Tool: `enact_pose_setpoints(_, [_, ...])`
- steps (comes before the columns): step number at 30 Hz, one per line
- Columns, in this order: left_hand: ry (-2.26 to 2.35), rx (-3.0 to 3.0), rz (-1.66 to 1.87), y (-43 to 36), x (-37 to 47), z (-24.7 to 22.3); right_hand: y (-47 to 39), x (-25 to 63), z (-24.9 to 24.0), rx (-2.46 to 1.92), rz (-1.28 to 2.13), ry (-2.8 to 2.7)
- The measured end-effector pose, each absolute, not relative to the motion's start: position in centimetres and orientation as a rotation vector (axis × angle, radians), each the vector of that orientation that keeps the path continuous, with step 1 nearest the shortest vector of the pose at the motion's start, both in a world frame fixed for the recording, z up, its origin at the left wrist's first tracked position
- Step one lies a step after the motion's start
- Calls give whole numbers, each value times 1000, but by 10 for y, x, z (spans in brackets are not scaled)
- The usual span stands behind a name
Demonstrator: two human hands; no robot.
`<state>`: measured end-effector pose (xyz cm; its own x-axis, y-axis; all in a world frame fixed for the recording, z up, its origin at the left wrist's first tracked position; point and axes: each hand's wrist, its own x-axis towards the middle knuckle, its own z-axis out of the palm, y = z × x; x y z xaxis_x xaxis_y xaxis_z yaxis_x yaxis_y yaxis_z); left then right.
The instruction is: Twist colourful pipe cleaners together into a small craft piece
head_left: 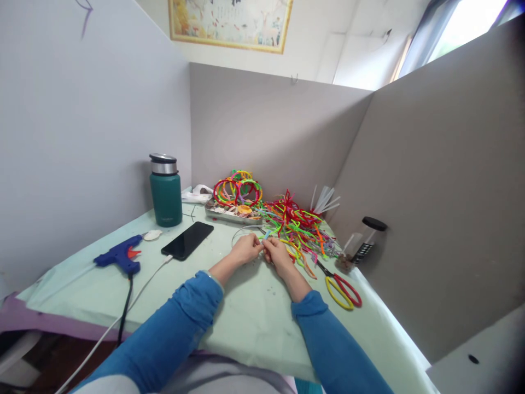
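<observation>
Both my hands are closed in a pinch close together above the middle of the table. My left hand [247, 249] grips a thin pale hoop [245, 228], whose arc shows behind the fingers. In the fingertips of my right hand [277, 254] is a short light blue strip [267, 235], partly covered by the fingers. Just beyond and to the right lies a tangled heap of colourful pipe cleaners [293, 219]. A few orange and yellow pipe cleaners [302, 259] reach next to my right hand. Scissors [342, 290] with one red and one yellow handle lie right of my right wrist.
A metal tray [233, 219] of small pieces has colourful wrapped rings [238, 191] on it. A black phone [188, 241], a blue glue gun [121, 255] and a green bottle [166, 197] stand or lie left. A clear jar [363, 243] leans right. Grey partitions [262, 120] surround the table.
</observation>
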<state>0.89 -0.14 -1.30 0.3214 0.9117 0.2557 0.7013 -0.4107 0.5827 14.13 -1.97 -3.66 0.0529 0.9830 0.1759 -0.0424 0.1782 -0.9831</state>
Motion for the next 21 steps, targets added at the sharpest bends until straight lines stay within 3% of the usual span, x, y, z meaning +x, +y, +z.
enact_pose_setpoints(21, [1429, 2229, 757, -5, 8, -9, -21, 141, -35, -1078, 1059, -1227])
